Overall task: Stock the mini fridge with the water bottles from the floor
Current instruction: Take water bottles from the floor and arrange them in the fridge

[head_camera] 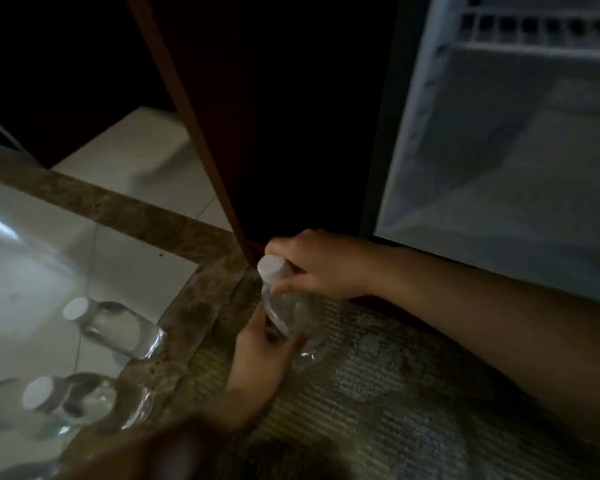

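- Rightward, the mini fridge (499,168) is seen standing open, its pale interior unobstructed below a wire shelf (534,32) at the far top; its lower front edge lies just beyond the right forearm.
- Left of the fridge, a dark cabinet panel (291,116) with a reddish wooden edge (187,109) comes down to the floor just behind the hands.
- A ribbed rug (378,393) covers the near right ground. It is bordered on the left by a brown marble strip (118,209), with pale floor tiles (32,271) beyond that.
- The held water bottle (291,313), clear with a white cap (272,268), is found over the rug's far left corner, in front of the cabinet's edge. Whether its base touches the rug cannot be told.
- Two more capped bottles, a far bottle (118,327) and a near bottle (84,403), stand on the left at the marble strip's edge, well apart from the fridge opening; a blurred shape sits at the near left corner.
- The right hand (319,265) is reached in from the right, its fingers (291,284) curled round the bottle's neck just under the cap.
- The left hand (257,355) is brought up from the near side, its fingers wrapped about the bottle's lower body.
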Available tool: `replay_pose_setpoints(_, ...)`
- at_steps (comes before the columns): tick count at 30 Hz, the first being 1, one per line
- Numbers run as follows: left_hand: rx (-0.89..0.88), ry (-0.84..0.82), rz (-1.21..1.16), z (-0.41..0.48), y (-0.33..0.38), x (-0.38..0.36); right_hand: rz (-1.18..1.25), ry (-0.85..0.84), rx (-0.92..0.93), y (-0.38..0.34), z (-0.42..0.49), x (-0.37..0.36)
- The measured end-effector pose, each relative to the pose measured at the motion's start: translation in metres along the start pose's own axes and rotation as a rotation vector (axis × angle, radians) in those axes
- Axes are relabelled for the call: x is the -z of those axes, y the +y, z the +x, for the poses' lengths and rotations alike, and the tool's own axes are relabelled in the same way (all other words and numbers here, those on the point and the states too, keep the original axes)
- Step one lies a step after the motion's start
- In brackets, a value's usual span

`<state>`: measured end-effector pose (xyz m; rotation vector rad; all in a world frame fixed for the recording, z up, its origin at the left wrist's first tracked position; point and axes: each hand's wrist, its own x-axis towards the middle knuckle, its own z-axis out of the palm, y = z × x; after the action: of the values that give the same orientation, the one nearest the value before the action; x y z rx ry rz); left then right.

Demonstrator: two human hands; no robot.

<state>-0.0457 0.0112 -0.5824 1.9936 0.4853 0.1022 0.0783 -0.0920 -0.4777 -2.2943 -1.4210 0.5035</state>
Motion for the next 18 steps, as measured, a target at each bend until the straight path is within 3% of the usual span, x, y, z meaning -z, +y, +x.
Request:
replay_pose_setpoints(8,-0.161,-0.111,0.044,0.001,0.063,-0.008,-0.108,0.115,-0.147,-0.010,-0.059,0.050)
replay_pose_setpoints(18,-0.265,-0.248,0.010,0.000,0.152,-0.027,-0.204,0.495,-0.277,-0.023,-0.131,0.094)
